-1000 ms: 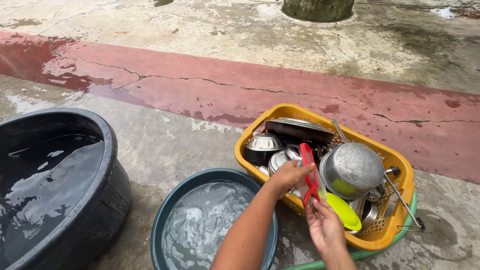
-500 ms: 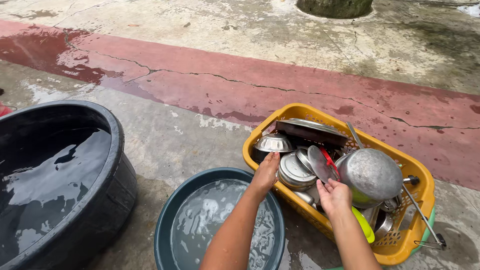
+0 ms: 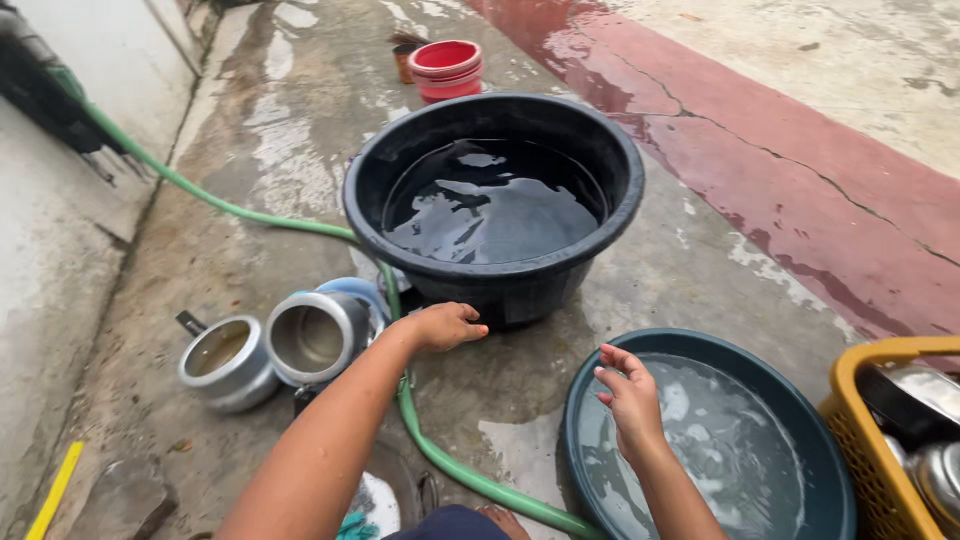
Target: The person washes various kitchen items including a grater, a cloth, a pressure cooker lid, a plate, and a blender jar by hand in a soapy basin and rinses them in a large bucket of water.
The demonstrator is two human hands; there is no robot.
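My left hand (image 3: 443, 326) hovers empty with curled fingers just in front of the big black tub (image 3: 494, 204) of water, right of a steel pot (image 3: 312, 337) lying on its side. My right hand (image 3: 630, 398) is empty, fingers loosely apart, above the near left rim of the dark teal basin (image 3: 720, 440) of soapy water. A second steel pot with a handle (image 3: 224, 362) stands further left on the wet concrete.
A green hose (image 3: 440, 465) snakes from the left wall past the pots toward me. A yellow basket (image 3: 885, 440) with steel dishes sits at the right edge. Red buckets (image 3: 447, 68) stand far back. A yellow strip (image 3: 52, 493) lies bottom left.
The view has swung left from the yellow basket to the black tub and pots. Both hands left the dishes in the basket; the left moved toward the pots, the right over the teal basin.
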